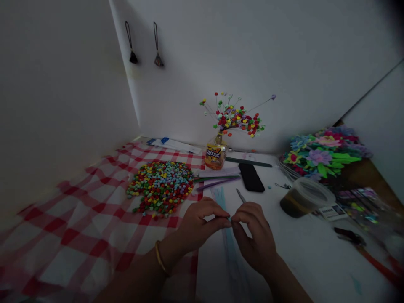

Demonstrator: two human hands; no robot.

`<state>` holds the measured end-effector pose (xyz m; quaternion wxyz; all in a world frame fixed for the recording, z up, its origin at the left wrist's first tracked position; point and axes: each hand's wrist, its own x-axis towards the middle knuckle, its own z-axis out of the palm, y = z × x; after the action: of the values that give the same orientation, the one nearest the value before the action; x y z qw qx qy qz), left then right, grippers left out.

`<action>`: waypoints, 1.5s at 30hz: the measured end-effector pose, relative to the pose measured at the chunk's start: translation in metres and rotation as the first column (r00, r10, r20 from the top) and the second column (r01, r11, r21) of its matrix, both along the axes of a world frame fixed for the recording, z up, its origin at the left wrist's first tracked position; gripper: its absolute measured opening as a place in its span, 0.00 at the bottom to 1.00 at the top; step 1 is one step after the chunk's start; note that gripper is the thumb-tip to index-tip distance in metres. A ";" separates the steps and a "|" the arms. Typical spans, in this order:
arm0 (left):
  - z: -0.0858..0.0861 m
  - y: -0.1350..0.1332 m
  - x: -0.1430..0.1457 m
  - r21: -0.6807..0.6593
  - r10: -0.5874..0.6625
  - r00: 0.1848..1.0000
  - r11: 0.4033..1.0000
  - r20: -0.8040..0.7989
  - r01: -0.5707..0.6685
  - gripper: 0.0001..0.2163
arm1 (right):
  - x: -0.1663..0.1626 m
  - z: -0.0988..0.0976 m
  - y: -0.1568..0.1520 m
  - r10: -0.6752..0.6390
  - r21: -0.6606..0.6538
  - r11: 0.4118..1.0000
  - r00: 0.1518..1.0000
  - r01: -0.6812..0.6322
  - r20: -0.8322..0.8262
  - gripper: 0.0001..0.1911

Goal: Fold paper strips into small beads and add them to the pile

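Left wrist: yellow band (pixel 160 259), smooth and rounded, worn loosely.
Left hand (pixel 197 219): thumb and forefinger closed in a pinch.
Right hand (pixel 257 237): fingertips drawn together, meeting the left hand's at the same spot.
Held piece: small light-blue piece (pixel 229 219) between both sets of fingertips, above the counter (pixel 299 269); mostly hidden, exact form cannot be told.
Step in hand: judged to be fine two-handed shaping or adjusting of that piece.
Next move: judged to call for a light, steady pinch, so the piece is neither crushed nor dropped.
Under the hands: light-blue strips (pixel 218 195), flat and thin, paper-like.
Cloth: red-and-white checks (pixel 66 235), soft, rumpled at left.
Right edge: cutting tool (pixel 350 236) with dark jaws and orange-red handles, partly blurred.
Tub: clear plastic tub (pixel 293 202), tilted, contents dark.
Pointed tool: slim grey tool (pixel 240 195), metallic-looking, just beyond the right hand.
Pile: many-coloured bits (pixel 160 185), small, puffy, star-like, heaped on the cloth.
Phone: black slab (pixel 251 177), smooth, lying flat.
Jar: yellow-labelled container (pixel 215 156), holding thin stems tipped with coloured bits (pixel 240 120).
Far right: fuzzy flowers (pixel 318 153), plush petals, bunched.
Wall: two dark pendants (pixel 158 61) on cord loops.
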<state>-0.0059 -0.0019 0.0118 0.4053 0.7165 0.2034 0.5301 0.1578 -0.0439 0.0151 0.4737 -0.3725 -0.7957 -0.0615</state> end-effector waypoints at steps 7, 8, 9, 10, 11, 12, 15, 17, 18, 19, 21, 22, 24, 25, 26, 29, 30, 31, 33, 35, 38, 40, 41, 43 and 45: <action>0.003 -0.002 -0.002 -0.014 -0.006 0.998 1.000 -0.070 0.005 0.06 | 0.001 -0.005 0.000 -0.022 -0.099 0.995 0.999 0.017 -0.041 0.07; 0.004 -0.002 -0.002 -0.033 -0.007 0.997 0.999 -0.078 0.004 0.07 | 0.001 -0.006 0.000 -0.025 -0.111 0.994 0.999 0.020 -0.042 0.06; 0.004 -0.002 -0.002 -0.054 -0.005 0.996 0.999 -0.085 0.001 0.08 | 0.001 -0.006 0.000 -0.027 -0.120 0.993 0.999 0.022 -0.041 0.06; 0.005 -0.001 -0.003 -0.073 -0.009 0.995 0.997 -0.095 0.002 0.08 | 0.001 -0.006 0.000 -0.027 -0.127 0.992 0.999 0.022 -0.039 0.06; 0.005 -0.001 -0.004 -0.088 -0.015 0.994 0.996 -0.105 0.006 0.08 | 0.001 -0.007 0.001 -0.025 -0.133 0.991 0.999 0.020 -0.035 0.05; 0.006 -0.001 -0.004 -0.099 -0.023 0.993 0.995 -0.117 0.011 0.07 | 0.001 -0.007 0.001 -0.023 -0.137 0.990 0.999 0.018 -0.029 0.05; 0.007 0.000 -0.006 -0.128 -0.030 0.987 0.992 -0.161 0.009 0.05 | 0.001 -0.009 0.003 -0.043 -0.153 0.987 0.999 0.041 -0.016 0.04; 0.007 0.001 -0.006 -0.150 -0.007 0.985 0.989 -0.175 -0.020 0.04 | 0.002 -0.010 0.004 -0.071 -0.179 0.982 0.997 0.067 -0.014 0.04; 0.007 0.002 -0.006 -0.166 0.006 0.986 0.986 -0.167 -0.035 0.04 | 0.002 -0.011 0.005 -0.083 -0.196 0.977 0.996 0.079 -0.015 0.03; 0.006 0.004 -0.006 -0.188 0.021 0.989 0.981 -0.147 -0.049 0.04 | 0.002 -0.012 0.006 -0.094 -0.215 0.973 0.995 0.088 -0.021 0.03; 0.005 0.011 -0.008 -0.288 0.077 0.996 0.954 -0.046 -0.087 0.05 | 0.004 -0.013 0.008 -0.128 -0.261 0.959 0.991 0.113 -0.042 0.04; 0.004 0.016 -0.009 -0.358 0.130 0.991 0.927 0.023 -0.114 0.05 | 0.004 -0.013 0.009 -0.154 -0.286 0.949 0.986 0.132 -0.056 0.05; 0.004 0.030 -0.017 -0.469 0.287 0.947 0.863 0.147 -0.188 0.06 | 0.006 -0.014 0.013 -0.227 -0.342 0.920 0.971 0.190 -0.073 0.08; 0.003 0.039 -0.023 -0.507 0.372 0.909 0.830 0.189 -0.234 0.07 | 0.006 -0.015 0.015 -0.270 -0.373 0.900 0.960 0.225 -0.072 0.08; 0.003 0.048 -0.031 -0.533 0.434 0.876 0.803 0.212 -0.268 0.08 | 0.007 -0.016 0.017 -0.315 -0.412 0.873 0.947 0.263 -0.063 0.09; -0.003 0.075 -0.058 -0.625 0.630 0.731 0.688 0.261 -0.370 0.11 | 0.009 -0.018 0.026 -0.402 -0.554 0.742 0.912 0.377 0.081 0.10; -0.007 0.083 -0.068 -0.636 0.663 0.701 0.665 0.262 -0.391 0.12 | 0.009 -0.018 0.028 -0.397 -0.598 0.681 0.899 0.422 0.182 0.11; -0.010 0.090 -0.076 -0.644 0.685 0.681 0.647 0.258 -0.408 0.12 | 0.009 -0.018 0.030 -0.382 -0.628 0.612 0.875 0.480 0.296 0.12; -0.018 0.100 -0.090 -0.657 0.714 0.658 0.617 0.237 -0.433 0.12 | 0.008 -0.019 0.033 -0.327 -0.646 0.490 0.810 0.585 0.486 0.14; -0.023 0.104 -0.097 -0.668 0.731 0.649 0.592 0.210 -0.451 0.12 | 0.006 -0.020 0.035 -0.286 -0.641 0.439 0.774 0.629 0.564 0.15; -0.025 0.105 -0.098 -0.670 0.731 0.662 0.576 0.166 -0.468 0.13 | 0.003 -0.023 0.036 -0.256 -0.645 0.442 0.777 0.623 0.575 0.17; -0.024 0.104 -0.094 -0.656 0.718 0.681 0.584 0.143 -0.478 0.18 | 0.002 -0.025 0.037 -0.239 -0.651 0.438 0.778 0.620 0.580 0.17; -0.024 0.102 -0.090 -0.645 0.708 0.693 0.593 0.133 -0.482 0.21 | 0.002 -0.026 0.038 -0.233 -0.655 0.435 0.780 0.618 0.581 0.17; -0.024 0.098 -0.079 -0.577 0.647 0.758 0.651 0.082 -0.493 0.23 | 0.002 -0.028 0.040 -0.220 -0.668 0.428 0.787 0.609 0.577 0.17; -0.026 0.092 -0.064 -0.516 0.553 0.832 0.721 0.026 -0.463 0.19 | 0.004 -0.030 0.041 -0.212 -0.679 0.423 0.794 0.600 0.569 0.16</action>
<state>-0.0700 0.0899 -0.0139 0.4277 0.4555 0.4828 0.6136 0.1615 -0.0028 -0.0146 0.0333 -0.7153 -0.6847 0.1356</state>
